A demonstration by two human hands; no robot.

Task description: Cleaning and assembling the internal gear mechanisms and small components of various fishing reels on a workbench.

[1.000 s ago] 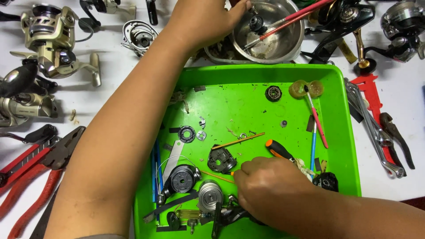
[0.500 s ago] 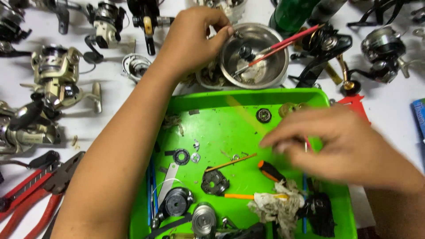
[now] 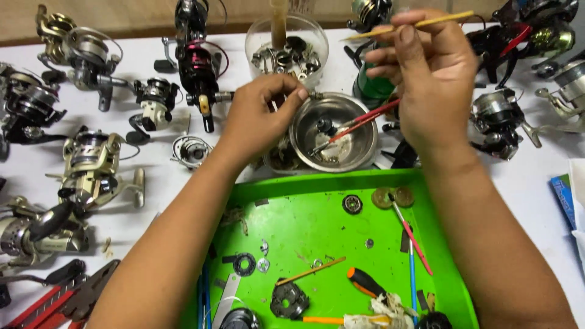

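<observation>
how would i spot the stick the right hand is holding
Start at the green tray, then go up past the steel bowl to the right hand raised above the table. The thin stick is pinched in its fingertips: pale wood, unlike the red brush in the bowl.

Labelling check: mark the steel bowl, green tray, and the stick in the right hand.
steel bowl (image 3: 365,146), head view, right inner wall.
green tray (image 3: 317,228), head view, bare floor.
stick (image 3: 442,20), head view, shaft above right hand (image 3: 426,73).

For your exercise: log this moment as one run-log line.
left hand: pinching at steel bowl rim | right hand: raised, holding thin stick | green tray: small parts, unattended
</observation>
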